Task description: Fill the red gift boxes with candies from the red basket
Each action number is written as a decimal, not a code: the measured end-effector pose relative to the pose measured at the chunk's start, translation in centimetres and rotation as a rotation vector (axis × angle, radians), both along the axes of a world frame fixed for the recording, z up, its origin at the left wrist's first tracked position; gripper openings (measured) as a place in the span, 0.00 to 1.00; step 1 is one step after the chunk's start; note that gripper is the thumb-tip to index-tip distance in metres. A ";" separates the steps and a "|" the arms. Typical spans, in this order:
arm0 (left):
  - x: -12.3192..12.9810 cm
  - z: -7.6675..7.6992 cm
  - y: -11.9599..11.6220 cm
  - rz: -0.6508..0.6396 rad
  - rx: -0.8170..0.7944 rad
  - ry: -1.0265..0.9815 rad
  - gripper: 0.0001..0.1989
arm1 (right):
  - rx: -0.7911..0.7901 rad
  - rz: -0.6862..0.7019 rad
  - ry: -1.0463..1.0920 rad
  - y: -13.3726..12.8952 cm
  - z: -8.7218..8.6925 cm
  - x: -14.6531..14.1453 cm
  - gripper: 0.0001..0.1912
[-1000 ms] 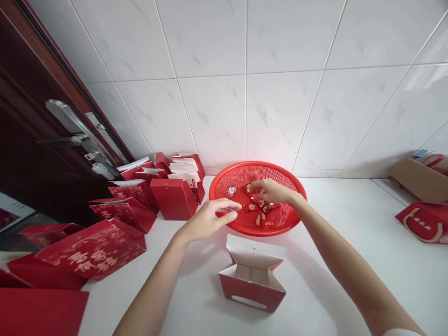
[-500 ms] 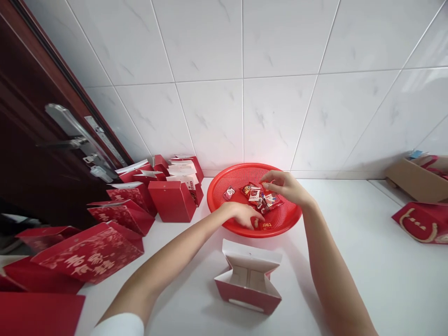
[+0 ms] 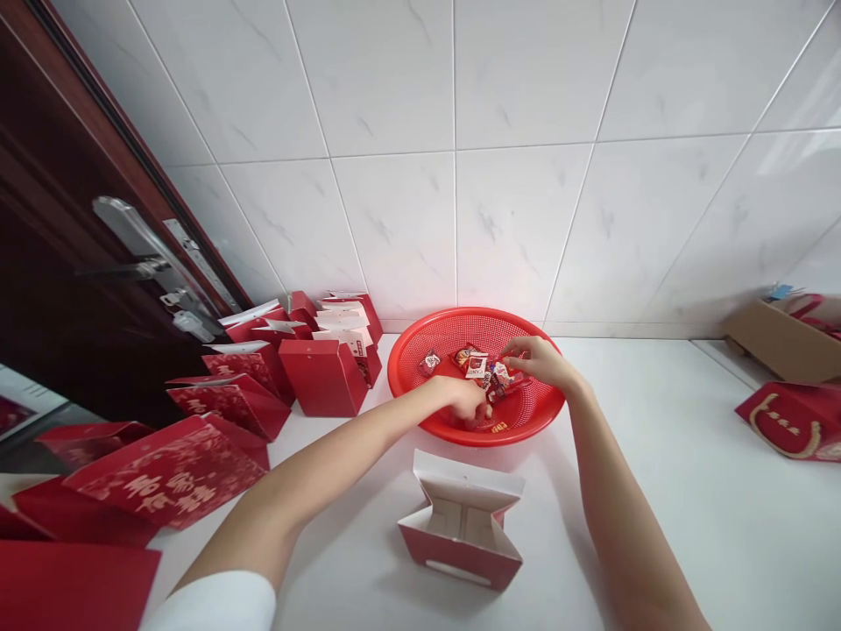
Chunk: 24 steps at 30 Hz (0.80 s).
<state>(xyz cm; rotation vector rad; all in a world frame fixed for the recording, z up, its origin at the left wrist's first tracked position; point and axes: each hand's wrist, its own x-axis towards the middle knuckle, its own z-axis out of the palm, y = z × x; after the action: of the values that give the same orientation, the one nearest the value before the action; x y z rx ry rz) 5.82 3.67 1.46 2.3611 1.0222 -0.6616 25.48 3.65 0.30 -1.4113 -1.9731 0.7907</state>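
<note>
A round red plastic basket holds several small wrapped candies. Inside its near side, my left hand has its fingers curled closed around what looks like a wrapped candy, mostly hidden by the fingers. At the basket's right side, my right hand reaches over the rim, with bent fingers and thumb drawn together beside the candies; whatever they hold is hidden. In front of the basket stands a red paper gift box with a white inside, its top flaps spread apart.
Several red gift boxes crowd the left side of the white tabletop, near a dark door. To the right lie a red box with a rope handle and a brown carton. A tiled wall rises behind.
My left hand's fingers have curled in, from stretched over the candies to closed. My right hand has moved slightly right and down; the orange candy at its fingertips no longer shows.
</note>
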 end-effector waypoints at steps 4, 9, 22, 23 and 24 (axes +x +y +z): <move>-1.5 1.2 2.4 0.081 0.077 0.007 0.06 | -0.004 -0.017 -0.052 0.4 -0.5 -0.1 0.05; -2.2 1.9 3.9 0.179 0.191 0.004 0.17 | -0.016 -0.027 -0.101 0.5 -0.4 -0.2 0.05; -0.6 0.8 4.4 0.242 0.216 0.012 0.18 | -0.042 -0.020 -0.170 0.2 -0.2 -0.2 0.05; -1.0 1.0 4.4 0.262 0.203 0.026 0.18 | -0.048 -0.019 -0.174 0.2 -0.2 -0.2 0.05; -1.4 1.1 4.4 0.285 0.192 0.040 0.19 | -0.056 -0.018 -0.177 0.2 -0.2 -0.2 0.05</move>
<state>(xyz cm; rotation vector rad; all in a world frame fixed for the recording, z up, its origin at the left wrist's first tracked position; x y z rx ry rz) 4.38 8.09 2.60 2.3015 1.4637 -0.5241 25.25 3.84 0.12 -1.5770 -2.0819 0.7398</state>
